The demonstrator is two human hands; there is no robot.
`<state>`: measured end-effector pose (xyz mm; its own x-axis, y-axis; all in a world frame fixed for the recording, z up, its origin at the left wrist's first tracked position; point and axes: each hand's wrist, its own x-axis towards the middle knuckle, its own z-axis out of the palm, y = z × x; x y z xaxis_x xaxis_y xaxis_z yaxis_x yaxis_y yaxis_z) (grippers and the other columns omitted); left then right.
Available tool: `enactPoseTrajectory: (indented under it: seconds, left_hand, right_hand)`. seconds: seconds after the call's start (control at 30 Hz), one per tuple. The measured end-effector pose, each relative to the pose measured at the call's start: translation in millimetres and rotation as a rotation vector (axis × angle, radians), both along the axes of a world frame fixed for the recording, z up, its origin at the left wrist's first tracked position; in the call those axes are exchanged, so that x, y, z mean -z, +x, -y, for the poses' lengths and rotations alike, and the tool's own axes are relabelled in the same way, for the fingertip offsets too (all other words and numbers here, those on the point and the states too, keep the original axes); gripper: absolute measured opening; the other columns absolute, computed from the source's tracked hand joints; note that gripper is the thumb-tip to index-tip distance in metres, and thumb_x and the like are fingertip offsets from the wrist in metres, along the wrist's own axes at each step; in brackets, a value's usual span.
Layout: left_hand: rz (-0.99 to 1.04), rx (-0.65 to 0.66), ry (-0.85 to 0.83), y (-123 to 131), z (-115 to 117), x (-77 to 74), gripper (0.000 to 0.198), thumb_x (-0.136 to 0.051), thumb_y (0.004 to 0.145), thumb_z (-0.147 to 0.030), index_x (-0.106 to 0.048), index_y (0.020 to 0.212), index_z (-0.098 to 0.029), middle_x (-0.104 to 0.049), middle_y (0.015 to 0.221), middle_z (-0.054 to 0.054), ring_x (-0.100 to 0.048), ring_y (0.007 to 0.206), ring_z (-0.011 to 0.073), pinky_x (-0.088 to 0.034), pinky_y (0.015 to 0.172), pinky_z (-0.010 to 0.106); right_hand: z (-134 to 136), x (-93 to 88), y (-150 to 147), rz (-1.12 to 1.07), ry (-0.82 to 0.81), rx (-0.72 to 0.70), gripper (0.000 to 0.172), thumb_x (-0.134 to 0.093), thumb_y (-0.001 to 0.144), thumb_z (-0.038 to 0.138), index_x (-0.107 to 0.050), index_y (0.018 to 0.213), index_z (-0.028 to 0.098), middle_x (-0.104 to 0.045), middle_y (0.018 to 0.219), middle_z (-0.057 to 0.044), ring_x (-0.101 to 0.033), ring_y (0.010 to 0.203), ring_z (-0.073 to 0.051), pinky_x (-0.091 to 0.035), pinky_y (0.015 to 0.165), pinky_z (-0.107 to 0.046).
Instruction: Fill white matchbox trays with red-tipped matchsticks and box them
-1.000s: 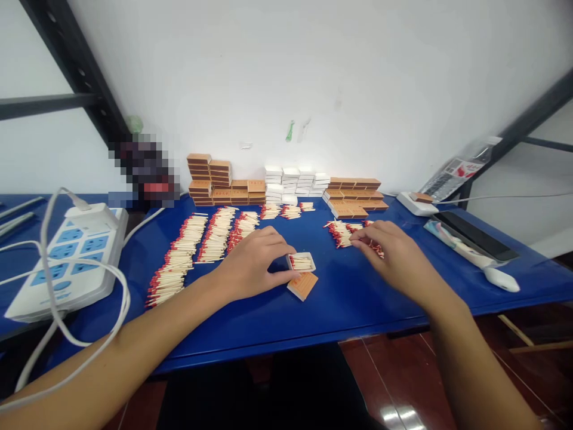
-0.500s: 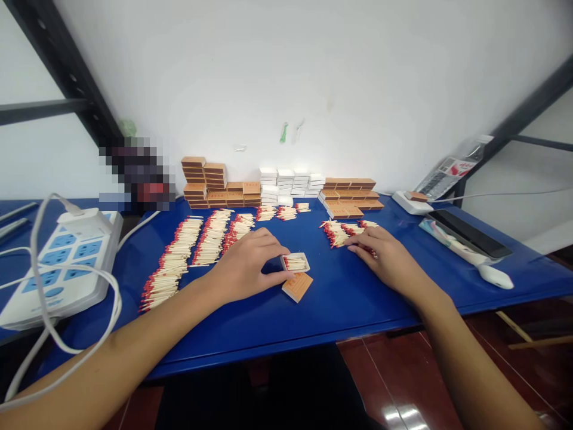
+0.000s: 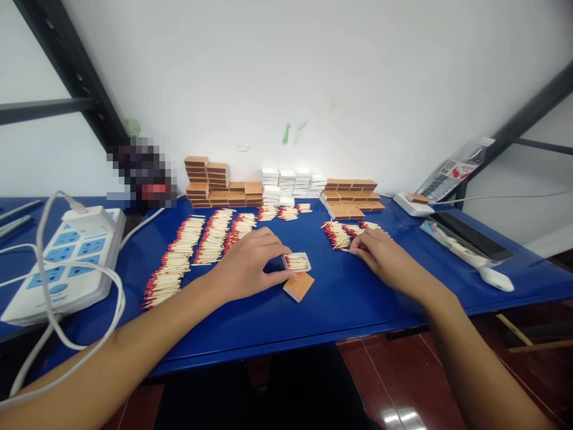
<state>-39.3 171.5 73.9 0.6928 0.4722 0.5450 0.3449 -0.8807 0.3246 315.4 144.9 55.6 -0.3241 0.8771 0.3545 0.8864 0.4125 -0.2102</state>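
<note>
My left hand (image 3: pixel 253 263) grips the end of a small white matchbox tray (image 3: pixel 302 270) between thumb and fingers; matches lie inside it. Just in front of the tray an orange matchbox sleeve (image 3: pixel 299 287) lies flat on the blue table (image 3: pixel 250 334). At the right, my right hand (image 3: pixel 378 251) has its thumb and fingertips pinched together at the near edge of a loose match pile (image 3: pixel 336 235). A match stick (image 3: pixel 344 249) pokes out at those fingertips. Part of this pile is hidden behind the right hand.
Rows of red-tipped matches (image 3: pixel 174 260) cover the left side. Along the wall stand stacked brown matchboxes (image 3: pixel 197 179), white trays (image 3: pixel 286 184) and more brown boxes (image 3: pixel 351 194). A power strip (image 3: pixel 67 257) with cables is left; a phone (image 3: pixel 474 236) and plastic bottle (image 3: pixel 456 170) are right.
My right hand has drawn slightly back from the pile, and a match shows at its fingertips. My left hand keeps hold of the tray. The view has shifted a little.
</note>
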Motion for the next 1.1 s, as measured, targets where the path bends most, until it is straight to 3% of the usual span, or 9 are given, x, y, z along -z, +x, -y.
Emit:
enactPoseTrajectory:
  seconds: [0.23, 0.53, 0.77, 0.9, 1.1]
  left_hand:
    - [-0.002, 0.011, 0.004, -0.1, 0.7, -1.4, 0.026, -0.078, 0.094, -0.038, -0.076, 0.109, -0.017, -0.074, 0.097, 0.008, -0.064, 0.095, 0.0235, -0.054, 0.083, 0.038]
    - [-0.011, -0.003, -0.003, 0.2, 0.0, -1.3, 0.026, -0.079, 0.093, -0.037, -0.076, 0.109, -0.018, -0.074, 0.096, 0.007, -0.063, 0.096, 0.0237, -0.054, 0.084, 0.038]
    - [-0.008, 0.001, -0.016, -0.3, -0.2, -0.4, 0.026, -0.077, 0.094, -0.038, -0.076, 0.111, -0.019, -0.074, 0.097, 0.007, -0.064, 0.096, 0.024, -0.054, 0.084, 0.039]
    - [-0.015, 0.003, -0.016, -0.3, -0.4, 0.0, 0.025, -0.077, 0.095, -0.039, -0.076, 0.111, -0.019, -0.074, 0.096, 0.007, -0.064, 0.096, 0.0239, -0.054, 0.084, 0.039]
    - [-0.005, 0.008, 0.002, 0.7, -0.9, -0.3, 0.027, -0.079, 0.093, -0.039, -0.075, 0.11, -0.018, -0.074, 0.096, 0.007, -0.064, 0.095, 0.0235, -0.053, 0.084, 0.038]
  right_hand:
    - [5.7, -3.4, 2.9, -0.007, -0.022, -0.012, 0.023, -0.047, 0.106, 0.035, -0.059, 0.09, 0.024, -0.065, 0.099, -0.011, -0.058, 0.095, -0.029, -0.049, 0.088, -0.046]
    - [4.2, -3.1, 6.7, -0.019, 0.006, -0.014, 0.023, -0.056, 0.103, 0.041, -0.067, 0.093, 0.024, -0.065, 0.094, -0.01, -0.058, 0.088, -0.028, -0.049, 0.08, -0.043]
    - [4.9, -0.9, 1.6, -0.008, -0.001, -0.021, 0.022, -0.052, 0.104, 0.034, -0.062, 0.089, 0.024, -0.067, 0.096, -0.011, -0.06, 0.09, -0.028, -0.05, 0.082, -0.044]
    - [17.5, -12.1, -23.5, -0.031, 0.039, -0.049, 0.018, -0.051, 0.107, 0.034, -0.061, 0.097, 0.024, -0.066, 0.098, -0.009, -0.06, 0.094, -0.028, -0.049, 0.086, -0.045]
    - [36.0, -28.8, -96.9, -0.023, 0.054, -0.114, 0.014, -0.051, 0.108, 0.026, -0.059, 0.097, 0.023, -0.064, 0.101, -0.009, -0.058, 0.096, -0.027, -0.049, 0.084, -0.043]
